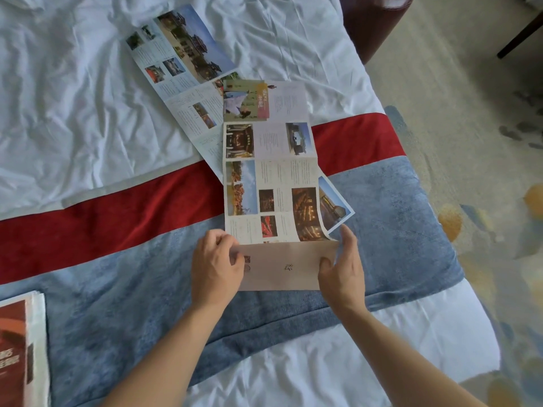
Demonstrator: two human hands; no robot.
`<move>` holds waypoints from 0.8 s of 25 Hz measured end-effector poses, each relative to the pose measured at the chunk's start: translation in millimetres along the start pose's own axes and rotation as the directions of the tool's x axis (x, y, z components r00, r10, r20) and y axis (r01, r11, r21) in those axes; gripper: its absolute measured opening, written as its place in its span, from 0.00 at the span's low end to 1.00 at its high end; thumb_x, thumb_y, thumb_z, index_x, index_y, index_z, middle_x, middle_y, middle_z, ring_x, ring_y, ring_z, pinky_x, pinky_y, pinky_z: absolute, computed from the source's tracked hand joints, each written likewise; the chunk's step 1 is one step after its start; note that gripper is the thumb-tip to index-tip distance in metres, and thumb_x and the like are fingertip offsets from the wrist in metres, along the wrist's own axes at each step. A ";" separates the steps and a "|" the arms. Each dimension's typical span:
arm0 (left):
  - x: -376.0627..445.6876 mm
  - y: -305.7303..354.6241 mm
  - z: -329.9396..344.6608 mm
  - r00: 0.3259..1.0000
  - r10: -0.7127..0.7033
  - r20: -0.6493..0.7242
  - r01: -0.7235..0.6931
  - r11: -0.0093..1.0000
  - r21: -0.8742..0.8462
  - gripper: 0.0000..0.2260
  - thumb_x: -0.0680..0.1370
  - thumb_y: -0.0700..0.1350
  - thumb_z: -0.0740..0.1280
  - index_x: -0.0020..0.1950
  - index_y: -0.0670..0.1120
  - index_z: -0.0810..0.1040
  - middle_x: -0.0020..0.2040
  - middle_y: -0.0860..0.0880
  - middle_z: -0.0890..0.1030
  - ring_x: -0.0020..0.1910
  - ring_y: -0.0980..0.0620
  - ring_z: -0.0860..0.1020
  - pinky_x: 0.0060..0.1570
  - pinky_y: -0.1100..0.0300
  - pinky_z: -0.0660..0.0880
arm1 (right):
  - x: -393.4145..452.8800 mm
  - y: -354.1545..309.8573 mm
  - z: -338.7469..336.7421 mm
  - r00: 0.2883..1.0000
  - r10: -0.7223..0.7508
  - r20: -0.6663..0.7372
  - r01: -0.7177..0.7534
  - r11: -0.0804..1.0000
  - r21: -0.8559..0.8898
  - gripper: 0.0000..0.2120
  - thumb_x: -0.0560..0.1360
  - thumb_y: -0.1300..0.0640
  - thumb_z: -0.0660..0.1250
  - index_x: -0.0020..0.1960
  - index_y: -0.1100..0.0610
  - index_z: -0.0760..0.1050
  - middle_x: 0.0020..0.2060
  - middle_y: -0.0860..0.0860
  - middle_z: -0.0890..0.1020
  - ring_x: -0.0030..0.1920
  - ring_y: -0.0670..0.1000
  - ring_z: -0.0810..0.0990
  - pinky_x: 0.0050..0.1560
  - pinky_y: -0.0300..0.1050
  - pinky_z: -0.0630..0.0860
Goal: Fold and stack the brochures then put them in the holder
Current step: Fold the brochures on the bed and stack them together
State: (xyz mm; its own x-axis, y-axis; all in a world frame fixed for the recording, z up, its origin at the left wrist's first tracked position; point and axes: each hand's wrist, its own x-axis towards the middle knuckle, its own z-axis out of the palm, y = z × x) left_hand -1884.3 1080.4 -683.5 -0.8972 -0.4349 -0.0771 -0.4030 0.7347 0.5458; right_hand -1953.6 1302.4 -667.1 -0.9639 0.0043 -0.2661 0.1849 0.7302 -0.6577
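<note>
A long unfolded brochure with several photo panels lies lengthwise on the bed. Its nearest panel, plain beige, is turned up and over toward the other panels. My left hand pinches the left edge of that beige panel. My right hand pinches its right edge, thumb on top. A second open brochure lies slanted on the white sheet, partly under the first. A blue-edged photo sheet sticks out from under the first brochure's right side. No holder is in view.
A stack of red-covered brochures sits at the left edge of the bed. Red and blue bands of a bed runner cross the white sheet. The bed's edge drops at the right to patterned carpet; dark furniture stands beyond.
</note>
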 end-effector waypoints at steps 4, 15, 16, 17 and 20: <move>-0.6 5.7 2.5 0.971 -0.235 0.035 0.237 0.946 -0.219 0.07 0.75 0.41 0.69 0.45 0.51 0.72 0.43 0.53 0.81 0.39 0.50 0.79 0.31 0.52 0.78 | 5.0 -3.2 5.5 0.999 -0.028 0.019 0.029 0.994 -0.103 0.17 0.76 0.64 0.63 0.64 0.52 0.72 0.73 0.46 0.68 0.67 0.51 0.70 0.58 0.54 0.76; 3.5 15.9 -10.2 0.935 -0.349 0.061 0.348 0.874 -0.339 0.04 0.81 0.45 0.61 0.48 0.53 0.72 0.36 0.53 0.80 0.32 0.52 0.79 0.27 0.54 0.77 | 3.8 -24.7 -4.0 0.994 0.096 -0.046 -0.091 0.989 0.115 0.14 0.74 0.58 0.60 0.57 0.44 0.68 0.38 0.44 0.78 0.38 0.49 0.77 0.35 0.47 0.70; 4.3 17.1 -10.5 0.935 -0.351 0.058 0.348 0.868 -0.353 0.04 0.81 0.45 0.60 0.49 0.53 0.72 0.36 0.52 0.80 0.32 0.50 0.79 0.27 0.53 0.77 | 2.8 -27.3 -2.6 0.996 0.082 -0.045 -0.076 0.989 0.127 0.17 0.75 0.59 0.59 0.60 0.42 0.66 0.41 0.44 0.78 0.40 0.49 0.77 0.38 0.48 0.71; 5.1 17.5 -10.5 0.934 -0.354 0.056 0.350 0.866 -0.358 0.04 0.81 0.45 0.59 0.49 0.54 0.72 0.37 0.51 0.81 0.33 0.50 0.80 0.27 0.53 0.77 | 2.2 -29.6 -1.3 0.997 0.067 -0.037 -0.062 0.991 0.119 0.21 0.76 0.59 0.59 0.63 0.40 0.64 0.45 0.43 0.78 0.42 0.49 0.77 0.40 0.50 0.72; 6.0 12.5 -10.2 0.945 -0.324 0.031 0.319 0.899 -0.300 0.04 0.82 0.46 0.58 0.51 0.56 0.70 0.44 0.51 0.83 0.37 0.53 0.80 0.27 0.59 0.75 | 5.5 -29.9 0.3 0.998 0.066 -0.007 -0.066 0.996 0.067 0.25 0.77 0.55 0.61 0.68 0.35 0.59 0.48 0.38 0.76 0.42 0.44 0.77 0.38 0.48 0.72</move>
State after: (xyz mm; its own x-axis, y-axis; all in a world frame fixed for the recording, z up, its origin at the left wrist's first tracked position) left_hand -1892.8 1081.6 -668.6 -0.7231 -0.6333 -0.2759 -0.5940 0.3660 0.7164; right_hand -1964.4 1280.4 -649.2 -0.9508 0.0574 -0.3044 0.2603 0.6810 -0.6845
